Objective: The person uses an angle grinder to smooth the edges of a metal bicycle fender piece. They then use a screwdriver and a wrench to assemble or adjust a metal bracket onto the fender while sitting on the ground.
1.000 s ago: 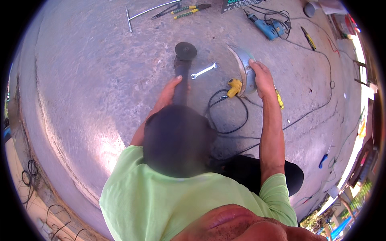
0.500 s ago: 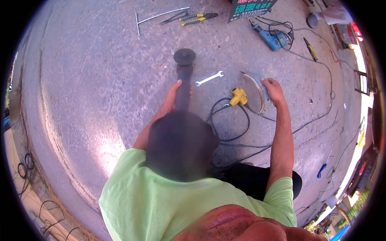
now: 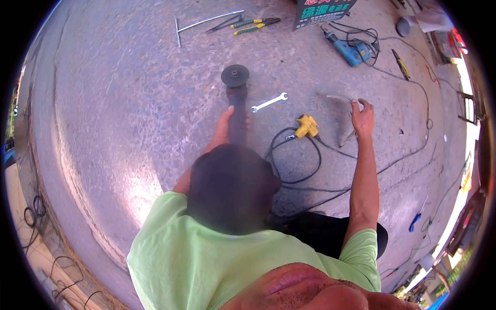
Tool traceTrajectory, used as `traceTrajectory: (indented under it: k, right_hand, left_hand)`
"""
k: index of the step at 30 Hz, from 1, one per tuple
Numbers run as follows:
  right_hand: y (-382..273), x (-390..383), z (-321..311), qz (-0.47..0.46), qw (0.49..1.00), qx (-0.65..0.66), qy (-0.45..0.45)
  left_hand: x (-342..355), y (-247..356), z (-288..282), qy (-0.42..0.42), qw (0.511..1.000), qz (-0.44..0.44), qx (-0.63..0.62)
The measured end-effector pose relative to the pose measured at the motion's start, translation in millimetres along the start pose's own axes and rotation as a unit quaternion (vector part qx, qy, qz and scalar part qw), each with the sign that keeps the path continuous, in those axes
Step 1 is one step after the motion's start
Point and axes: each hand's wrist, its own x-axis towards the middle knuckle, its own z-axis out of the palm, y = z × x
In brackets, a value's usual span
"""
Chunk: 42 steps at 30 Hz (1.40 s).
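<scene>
An angle grinder (image 3: 237, 106) points away from me, its dark round disc (image 3: 235, 76) at the far end. My left hand (image 3: 222, 128) is wrapped around the body, thumb along the side. A dark cap hides the rear of the tool. On the right, a grey half-round plate (image 3: 345, 116) is tilted and smeared by motion above the ground. My right hand (image 3: 363, 118) has its thumb and fingertips at the plate's upper right edge, seemingly pinching it. Between the hands lie an open-ended wrench (image 3: 269, 103) and a yellow socket block (image 3: 307, 126).
Black cable (image 3: 297, 182) loops near my knee. Farther off lie a T-handle wrench (image 3: 206, 19), pliers (image 3: 256, 24), a blue drill (image 3: 354, 51) with its cord, and a yellow-handled tool (image 3: 400, 64). A dark sign (image 3: 324, 13) stands at the far edge. A blue-handled screwdriver (image 3: 415, 220) lies right.
My right hand has shifted slightly right, and the half-round plate has turned from showing its curved rim to a blurred tilt. The grinder is nearly still, its disc slightly nearer me.
</scene>
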Motion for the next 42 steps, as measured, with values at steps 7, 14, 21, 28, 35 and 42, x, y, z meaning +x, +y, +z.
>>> traceTrajectory:
  k: [7,14,21,28,35,42]
  right_hand:
    - [-145.3,-51.7,-9.5,-0.084,0.956,0.143,-0.242]
    - [-224.4,-154.9,8.8,-0.264,0.836,0.206,-0.434]
    - [-234.5,-160.9,-2.1,-0.231,0.859,0.195,-0.413]
    - [-232.2,-169.0,3.8,-0.15,0.859,0.252,-0.42]
    - [-228.5,-171.0,15.0,-0.149,0.861,0.26,-0.411]
    - [-232.4,-181.0,28.1,-0.148,0.878,0.244,-0.384]
  left_hand:
    - [-7.0,-0.1,13.8,-0.013,0.998,0.004,-0.06]
    - [-3.5,1.6,31.0,-0.045,0.991,-0.002,-0.129]
    - [1.1,0.8,27.7,-0.07,0.982,0.02,-0.172]
    - [6.3,0.9,25.8,-0.094,0.982,0.009,-0.162]
    - [7.6,2.5,24.8,-0.085,0.983,0.013,-0.16]
    - [6.3,3.5,24.0,-0.087,0.986,0.02,-0.14]
